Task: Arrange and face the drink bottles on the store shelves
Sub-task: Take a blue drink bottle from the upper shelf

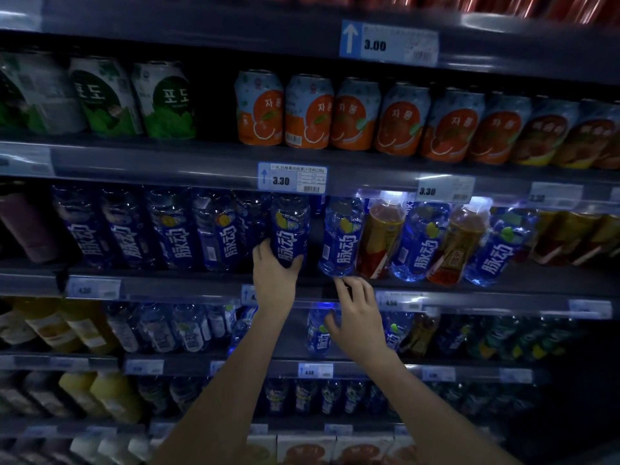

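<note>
A row of blue-labelled drink bottles stands on the middle shelf [188, 275]. My left hand [273, 276] grips the base of one blue bottle [289, 226], which stands upright at the shelf's front. Just to its right is another blue bottle [342, 236], leaning slightly. My right hand [357, 317] hovers below that bottle in front of the shelf rail, fingers spread and holding nothing. Amber tea bottles [382, 236] stand mixed among the blue ones to the right.
Orange cans [310, 112] and green cans [164, 99] fill the shelf above. Price tags [292, 177] hang on the rails. Lower shelves hold more blue bottles [318, 333], yellow juice bottles [114, 394] and cartons [305, 448].
</note>
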`<state>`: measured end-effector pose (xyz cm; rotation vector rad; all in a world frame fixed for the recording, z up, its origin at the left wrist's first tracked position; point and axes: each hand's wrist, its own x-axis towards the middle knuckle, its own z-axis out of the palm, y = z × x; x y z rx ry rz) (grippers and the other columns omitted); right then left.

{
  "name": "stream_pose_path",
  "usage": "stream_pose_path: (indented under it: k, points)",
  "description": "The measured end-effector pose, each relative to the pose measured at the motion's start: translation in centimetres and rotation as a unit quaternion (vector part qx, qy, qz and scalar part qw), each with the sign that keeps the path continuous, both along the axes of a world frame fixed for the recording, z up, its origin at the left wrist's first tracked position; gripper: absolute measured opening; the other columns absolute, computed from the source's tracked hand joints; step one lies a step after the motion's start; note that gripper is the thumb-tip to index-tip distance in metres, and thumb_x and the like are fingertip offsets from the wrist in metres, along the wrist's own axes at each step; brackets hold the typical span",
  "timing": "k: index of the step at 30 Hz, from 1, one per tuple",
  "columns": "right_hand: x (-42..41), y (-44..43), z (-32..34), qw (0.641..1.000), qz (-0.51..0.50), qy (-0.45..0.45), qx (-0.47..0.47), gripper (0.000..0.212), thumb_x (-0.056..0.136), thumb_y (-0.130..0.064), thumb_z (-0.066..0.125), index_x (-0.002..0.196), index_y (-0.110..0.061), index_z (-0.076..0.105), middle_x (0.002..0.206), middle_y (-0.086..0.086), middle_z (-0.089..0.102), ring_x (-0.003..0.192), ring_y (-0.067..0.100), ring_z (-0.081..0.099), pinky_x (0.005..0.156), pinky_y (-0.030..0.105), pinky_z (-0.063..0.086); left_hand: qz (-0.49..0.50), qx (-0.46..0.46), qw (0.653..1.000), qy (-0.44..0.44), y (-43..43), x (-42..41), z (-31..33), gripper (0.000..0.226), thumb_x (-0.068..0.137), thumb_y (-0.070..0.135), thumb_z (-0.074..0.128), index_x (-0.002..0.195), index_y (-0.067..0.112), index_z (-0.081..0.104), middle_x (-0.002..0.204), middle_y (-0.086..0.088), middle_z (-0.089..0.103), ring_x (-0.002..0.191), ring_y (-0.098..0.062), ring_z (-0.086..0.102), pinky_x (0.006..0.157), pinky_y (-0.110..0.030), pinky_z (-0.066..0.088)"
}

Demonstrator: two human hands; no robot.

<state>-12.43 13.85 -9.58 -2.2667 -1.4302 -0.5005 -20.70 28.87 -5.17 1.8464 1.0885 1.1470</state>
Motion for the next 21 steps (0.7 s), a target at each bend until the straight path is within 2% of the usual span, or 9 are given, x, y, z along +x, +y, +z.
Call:
stream_pose_path:
  k: [4,9,13,21]
  points:
    - [0.0,0.0,-0.1,1.0,-0.005,0.002,-0.011,0.064,0.084,-0.038,0.057,0.138,-0.005,0.048,0.131,0.011,0.051,0.125,0.03,0.044,0.109,0.041,0.037,0.01,-0.012,1.0,0.011,0.1,0.2,0.4,0.068,0.071,0.033,0.081,0.123,0.008,0.045,0.118,-0.01,0.053,0.107,-0.028,0.054,0.085,-0.041,0.049]
    - [-0.1,0.1,0.0,1.0,-0.007,0.004,-0.01,0.065,0.083,-0.04,0.052,0.137,-0.004,0.048,0.129,0.011,0.052,0.124,0.029,0.043,0.108,0.041,0.037,0.011,0.01,0.999,0.05,-0.4,0.2,0.3,0.066,0.07,0.039,0.08,0.117,0.01,0.044,0.116,-0.008,0.051,0.103,-0.027,0.054,0.075,-0.042,0.05]
    - [0.0,0.2,0.0,1.0,-0.01,0.01,-0.009,0.065,0.084,-0.042,0.044,0.137,-0.005,0.048,0.129,0.011,0.052,0.123,0.03,0.044,0.108,0.042,0.038,0.015,0.017,0.998,0.063,-0.7,0.3,0.3,0.066,0.069,0.04,0.08,0.116,0.011,0.044,0.114,-0.007,0.051,0.102,-0.026,0.055,0.068,-0.034,0.045]
    - [-0.1,0.1,0.0,1.0,-0.007,-0.004,-0.006,0.063,0.084,-0.041,0.046,0.135,-0.004,0.049,0.127,0.011,0.052,0.12,0.029,0.044,0.107,0.044,0.038,-0.006,0.011,0.996,0.09,-1.2,0.5,1.2,0.068,0.067,0.043,0.082,0.111,0.012,0.041,0.114,-0.006,0.051,0.098,-0.026,0.057,0.067,-0.039,0.05]
